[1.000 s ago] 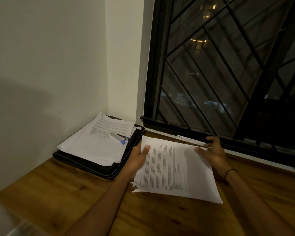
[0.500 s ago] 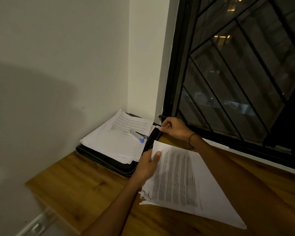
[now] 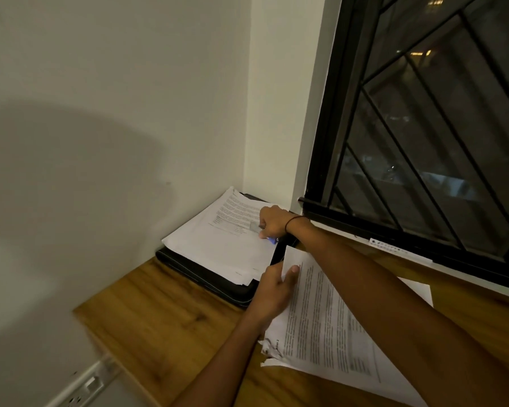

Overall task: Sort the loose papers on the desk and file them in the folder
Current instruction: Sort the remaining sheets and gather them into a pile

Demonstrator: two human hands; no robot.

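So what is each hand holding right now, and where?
Left hand pinches the printed sheets at their top left corner. Right hand grips the pen near its blue end.

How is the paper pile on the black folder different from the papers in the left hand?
The pile on the folder lies flat on the black folder; the held papers are pinched at one edge by the left hand. The pile has a pen on it, under the right hand; the held papers have torn corners. Both are white printed sheets.
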